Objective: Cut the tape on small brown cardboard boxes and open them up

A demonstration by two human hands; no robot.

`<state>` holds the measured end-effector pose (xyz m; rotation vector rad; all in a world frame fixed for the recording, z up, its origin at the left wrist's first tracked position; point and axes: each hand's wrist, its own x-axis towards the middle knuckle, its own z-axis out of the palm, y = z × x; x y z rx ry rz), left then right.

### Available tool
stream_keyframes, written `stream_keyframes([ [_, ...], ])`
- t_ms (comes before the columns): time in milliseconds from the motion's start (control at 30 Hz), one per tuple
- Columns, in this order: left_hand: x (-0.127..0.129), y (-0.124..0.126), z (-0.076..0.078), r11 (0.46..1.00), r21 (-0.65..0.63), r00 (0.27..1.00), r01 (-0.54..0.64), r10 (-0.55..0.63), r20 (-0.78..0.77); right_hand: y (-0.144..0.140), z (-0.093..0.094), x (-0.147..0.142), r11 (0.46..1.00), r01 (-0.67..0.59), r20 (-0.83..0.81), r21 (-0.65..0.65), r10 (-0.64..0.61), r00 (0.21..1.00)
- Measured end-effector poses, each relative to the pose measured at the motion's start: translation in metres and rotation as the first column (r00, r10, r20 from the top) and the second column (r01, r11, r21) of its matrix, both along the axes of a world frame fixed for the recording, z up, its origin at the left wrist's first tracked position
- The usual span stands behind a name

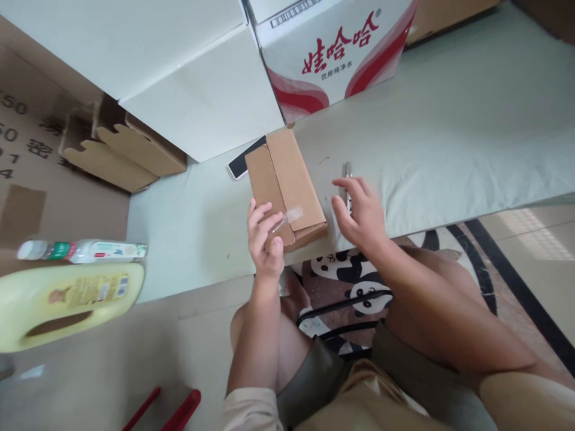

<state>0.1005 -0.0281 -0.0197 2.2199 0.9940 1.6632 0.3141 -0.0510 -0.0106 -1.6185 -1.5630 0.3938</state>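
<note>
A closed brown cardboard box (pixel 296 179) stands at the front edge of the cloth-covered table, with a piece of clear tape (pixel 294 214) on its near end. My left hand (pixel 264 236) rests against the box's near left corner, its fingers spread and the thumb apart from them. To the right of the box, my right hand (pixel 362 212) hovers with thumb and index finger apart. Just behind and below those fingers lies a narrow silvery metal tool (pixel 347 170), partly hidden; its exact kind is unclear. A dark-faced phone-like device (pixel 240 167) sticks out behind the box.
A white box (pixel 206 90) and a red-and-white water carton (pixel 336 66) stand at the back. Cut-open cardboard boxes (pixel 130 155) are at left. A clear bottle (pixel 85 250) and a yellow jug (pixel 90 299) are at the left end. Red handles (pixel 179 413) show below.
</note>
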Motion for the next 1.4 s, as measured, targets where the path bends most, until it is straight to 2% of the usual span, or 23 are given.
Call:
stream_keyframes([
  [67,0.002,0.002,-0.001,1.0,0.01,1.0,-0.009,0.009,0.009,0.007,-0.003,0.009,0.962,0.145,0.176,-0.23,-0.105,0.979],
  [133,0.003,0.002,-0.001,1.0,0.022,1.0,-0.02,0.02,0.013,0.011,-0.005,0.016,0.906,0.19,0.339,-0.377,-0.056,0.939],
  [200,0.003,0.001,0.0,0.999,0.025,1.0,-0.021,0.021,0.012,0.013,-0.006,0.02,0.871,0.196,0.412,-0.451,0.009,0.911],
  [300,0.003,0.0,0.0,1.0,0.01,1.0,-0.006,0.006,0.02,0.014,-0.003,0.017,0.843,0.188,0.388,-0.505,0.027,0.921],
  [433,0.002,-0.001,-0.001,1.0,-0.022,1.0,-0.011,0.012,0.025,0.013,0.003,0.01,0.859,0.103,0.191,-0.502,-0.006,0.982],
  [533,0.001,-0.002,-0.002,1.0,-0.027,1.0,-0.001,0.002,0.023,0.009,0.007,0.004,0.903,-0.047,-0.085,-0.426,0.012,0.996],
  [600,0.0,-0.002,-0.002,1.0,-0.024,1.0,0.014,-0.014,0.021,0.007,0.006,-0.001,0.943,-0.16,-0.361,-0.292,0.046,0.931],
  [667,0.0,-0.002,-0.002,0.999,-0.024,0.999,0.024,-0.023,0.025,0.009,0.001,-0.004,0.97,-0.206,-0.612,-0.128,0.086,0.786],
  [733,0.001,-0.002,-0.002,0.999,-0.026,0.999,0.018,-0.017,0.031,0.013,-0.006,-0.007,0.988,-0.149,-0.726,-0.038,0.075,0.683],
  [767,0.001,-0.002,-0.003,1.0,-0.029,1.0,0.01,-0.01,0.028,0.015,-0.01,-0.008,0.996,-0.089,-0.735,-0.022,0.044,0.677],
  [867,0.002,-0.002,-0.003,1.0,-0.026,1.0,-0.012,0.012,0.021,0.017,-0.014,-0.009,0.996,0.073,-0.666,0.042,-0.026,0.745],
  [967,0.003,-0.002,-0.002,1.0,-0.026,1.0,0.002,-0.001,0.031,0.007,-0.001,-0.011,0.962,0.105,-0.51,0.25,0.039,0.859],
  [1067,0.003,-0.003,0.0,0.999,-0.046,1.0,0.008,-0.007,0.015,-0.01,0.024,-0.018,0.863,0.001,-0.201,0.506,0.116,0.973],
  [1133,0.004,-0.005,0.001,0.998,-0.067,1.0,-0.018,0.018,-0.002,-0.021,0.038,-0.025,0.799,-0.129,-0.022,0.587,0.175,0.984],
  [1200,0.006,-0.008,0.0,0.992,-0.112,0.998,-0.053,0.054,0.007,-0.027,0.044,-0.032,0.754,-0.23,0.087,0.615,0.225,0.971],
  [1267,0.007,-0.011,0.0,0.982,-0.175,0.996,-0.074,0.081,0.036,-0.03,0.044,-0.038,0.732,-0.274,0.163,0.624,0.222,0.961],
  [1400,0.009,-0.016,0.001,0.964,-0.258,0.994,-0.061,0.081,0.067,-0.034,0.041,-0.046,0.789,-0.282,0.257,0.546,0.162,0.953],
])
